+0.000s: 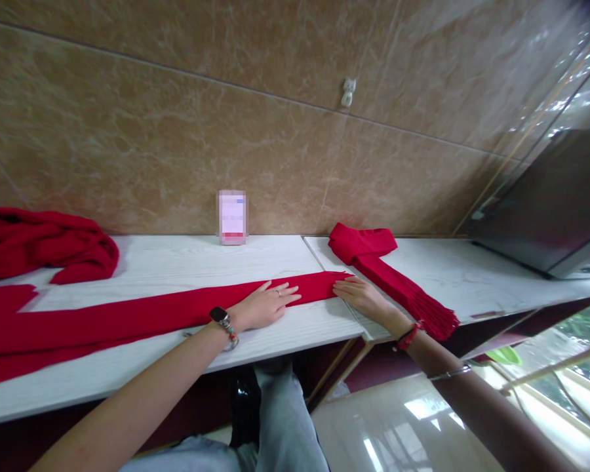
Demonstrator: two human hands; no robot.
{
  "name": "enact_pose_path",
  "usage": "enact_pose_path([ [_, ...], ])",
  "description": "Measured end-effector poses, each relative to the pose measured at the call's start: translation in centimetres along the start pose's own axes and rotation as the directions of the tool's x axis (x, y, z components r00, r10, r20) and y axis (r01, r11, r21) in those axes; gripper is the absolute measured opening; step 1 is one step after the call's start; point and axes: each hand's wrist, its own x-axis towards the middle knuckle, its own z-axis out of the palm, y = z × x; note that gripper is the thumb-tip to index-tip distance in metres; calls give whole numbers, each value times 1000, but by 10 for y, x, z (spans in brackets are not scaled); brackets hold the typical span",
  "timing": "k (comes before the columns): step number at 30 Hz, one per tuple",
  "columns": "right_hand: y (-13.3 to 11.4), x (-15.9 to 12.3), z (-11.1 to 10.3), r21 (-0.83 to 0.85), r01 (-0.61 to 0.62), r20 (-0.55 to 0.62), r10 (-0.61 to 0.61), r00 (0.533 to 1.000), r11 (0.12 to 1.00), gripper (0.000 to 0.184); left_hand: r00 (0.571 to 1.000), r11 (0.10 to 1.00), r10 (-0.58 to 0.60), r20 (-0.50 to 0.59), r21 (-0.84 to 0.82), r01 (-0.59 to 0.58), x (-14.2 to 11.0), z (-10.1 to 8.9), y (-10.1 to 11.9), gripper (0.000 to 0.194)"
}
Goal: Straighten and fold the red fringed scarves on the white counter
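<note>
A long red scarf (128, 318) lies stretched along the white tabletop (177, 262). My left hand (265, 305) rests flat on it with fingers stretched out; a watch and bead bracelet sit on that wrist. My right hand (366, 295) lies flat at the scarf's folded right end, fingers extended, with a red cord on the wrist. Just right of that hand a second red scarf (388, 275) lies folded, its fringe hanging over the table's front edge.
A heap of red fabric (44, 242) sits at the back left. A small pink-and-white card (233, 217) leans against the brown marble wall. A dark box-like appliance (550, 203) stands at the far right. My legs and a shiny floor show below the table.
</note>
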Motion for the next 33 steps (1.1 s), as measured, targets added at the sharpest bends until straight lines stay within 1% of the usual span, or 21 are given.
enact_pose_path([
  [4,0,2,-5,19,-44,2,44,999,999,32,1000,1000,7,20,8,-7,-3,-2,0,49],
  [8,4,5,-10,49,-129,-52,131,990,990,30,998,998,-36,-57,54,39,-6,1,0,45],
  [11,8,5,-8,64,-110,-83,115,990,992,30,995,993,-65,-79,90,72,-7,4,-1,45],
  [14,7,2,-2,97,-81,-33,85,996,992,32,996,991,-63,-57,112,69,-7,5,-2,44],
  [17,2,-3,1,132,-124,22,122,992,984,32,998,993,-55,-25,107,57,-7,4,-2,44],
  [19,0,-3,-1,156,-172,21,171,985,973,32,998,993,-58,-10,99,58,-7,2,-2,43],
  [21,-2,0,-6,174,-251,-11,257,966,952,34,998,993,-65,-3,94,65,-7,2,-1,43],
  [22,-3,5,-9,185,-305,-35,317,948,934,34,998,993,-67,-2,93,67,-7,1,-1,43],
  [24,-7,21,-14,222,-415,-74,439,895,882,36,998,994,-61,-6,94,62,-7,1,-1,43],
  [25,-11,32,-16,246,-454,-70,483,873,856,36,998,993,-58,-12,98,59,-8,1,0,42],
  [26,-16,44,-15,271,-483,-47,512,858,833,37,998,993,-58,-17,102,60,-8,1,0,41],
  [27,-21,56,-14,291,-485,4,506,863,825,37,998,992,-62,-22,107,64,-8,1,0,41],
  [29,-32,76,-5,318,-459,152,434,888,829,41,997,991,-71,-22,112,74,-8,1,0,40],
  [30,-37,81,0,319,-448,223,393,892,835,43,997,991,-74,-19,111,76,-8,1,0,41],
  [32,-39,78,12,278,-444,309,359,881,852,44,997,992,-72,-11,104,72,-8,1,1,42],
  [33,-36,69,18,235,-448,319,367,874,863,44,998,993,-67,-9,100,68,-8,1,1,43],
])
